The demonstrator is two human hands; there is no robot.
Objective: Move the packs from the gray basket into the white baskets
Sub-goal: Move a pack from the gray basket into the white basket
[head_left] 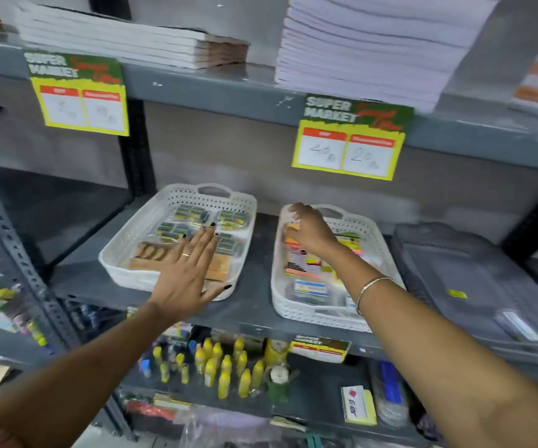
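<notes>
Two white perforated baskets stand side by side on the middle shelf. The left white basket [151, 215] holds blue-and-yellow packs [193, 213] and tan packs. My left hand [187, 270] hovers flat over its near end, fingers spread, holding nothing. The right white basket [374, 231] holds colourful packs [301, 263]. My right hand [309, 229] reaches into its far left corner, fingers curled around a small orange pack [293, 226]. The gray basket [474, 286] lies at the right of the same shelf, and I cannot tell what is inside it.
Stacks of notebooks [368, 50] fill the shelf above, with price cards [348, 140] hanging from its edge. The shelf below carries several yellow bottles [222, 367]. A perforated metal upright [6, 227] runs down the left.
</notes>
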